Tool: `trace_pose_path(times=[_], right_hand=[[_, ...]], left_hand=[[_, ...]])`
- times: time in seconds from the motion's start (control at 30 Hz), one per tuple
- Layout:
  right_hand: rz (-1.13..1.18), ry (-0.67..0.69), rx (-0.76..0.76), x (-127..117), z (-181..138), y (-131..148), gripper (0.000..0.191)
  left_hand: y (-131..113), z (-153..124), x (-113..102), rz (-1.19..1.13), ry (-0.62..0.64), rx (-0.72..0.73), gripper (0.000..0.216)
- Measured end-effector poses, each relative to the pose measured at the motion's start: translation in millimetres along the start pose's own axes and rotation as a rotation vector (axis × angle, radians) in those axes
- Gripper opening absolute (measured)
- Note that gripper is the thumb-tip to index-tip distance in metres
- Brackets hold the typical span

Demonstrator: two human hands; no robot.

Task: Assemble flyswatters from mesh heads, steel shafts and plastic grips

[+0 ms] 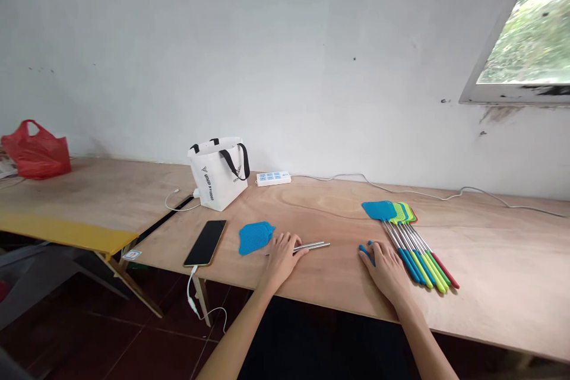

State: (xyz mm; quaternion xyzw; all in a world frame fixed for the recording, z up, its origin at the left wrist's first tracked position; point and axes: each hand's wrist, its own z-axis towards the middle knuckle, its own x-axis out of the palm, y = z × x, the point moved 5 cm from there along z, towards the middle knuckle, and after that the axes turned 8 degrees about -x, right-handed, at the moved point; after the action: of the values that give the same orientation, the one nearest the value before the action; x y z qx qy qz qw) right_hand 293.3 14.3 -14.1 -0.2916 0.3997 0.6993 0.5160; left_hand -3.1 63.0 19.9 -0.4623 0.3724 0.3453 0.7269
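My left hand [283, 254] is on the table with its fingers curled over thin metal rods [314, 245], whose ends stick out to the right. Just left of that hand lie blue perforated fly swatter heads [255, 238], apparently stacked. My right hand [386, 266] lies over blue handles [366, 253], with their tips showing by the thumb and fingers; the rest is hidden under the palm. Right beside it, a fanned row of fly swatters [421, 255] has blue, yellow-green and red handles on metal shafts, with their heads overlapping at the back.
A phone [206, 243] on a white cable [191, 297] lies near the front edge. Behind it stands a white bag [222, 181] with black straps. A power strip [273, 178] and its cord run along the wall. A red plastic bag [38, 151] sits far left.
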Motion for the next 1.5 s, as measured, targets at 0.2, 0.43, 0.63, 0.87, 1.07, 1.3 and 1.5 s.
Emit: trace_pose_path(times=[0.2, 0.43, 0.63, 0.87, 1.07, 1.3, 1.5], right_hand=[[0.185, 0.123, -0.198, -5.0, 3.2, 22.5, 0.03], [0.283, 0.135, -0.213, -9.7, 5.1, 32.7, 0.032], [0.294, 0.144, -0.307, -6.1, 6.3, 64.3, 0.032], [0.262, 0.114, -0.321, -7.3, 6.3, 73.6, 0.029], [0.262, 0.127, -0.303, -3.1, 6.0, 67.5, 0.029], [0.256, 0.143, -0.267, 0.2, 5.8, 64.8, 0.034], [0.28, 0.21, -0.365, -10.7, 3.5, 92.7, 0.033]], left_hand=[[0.6, 2.7, 2.3, -0.08, 0.05, 0.016, 0.022], [-10.0, -1.8, -2.6, -0.222, 0.135, 0.084, 0.014], [-11.5, -2.0, -0.5, -0.267, 0.152, 0.158, 0.019], [-6.7, -2.0, 6.4, -0.253, 0.144, 0.2, 0.02], [-5.5, -1.6, 8.2, -0.248, 0.144, 0.215, 0.023], [-6.6, -2.7, 9.7, -0.197, 0.13, 0.296, 0.023], [-17.5, -7.7, 5.4, -0.146, 0.161, 0.351, 0.024]])
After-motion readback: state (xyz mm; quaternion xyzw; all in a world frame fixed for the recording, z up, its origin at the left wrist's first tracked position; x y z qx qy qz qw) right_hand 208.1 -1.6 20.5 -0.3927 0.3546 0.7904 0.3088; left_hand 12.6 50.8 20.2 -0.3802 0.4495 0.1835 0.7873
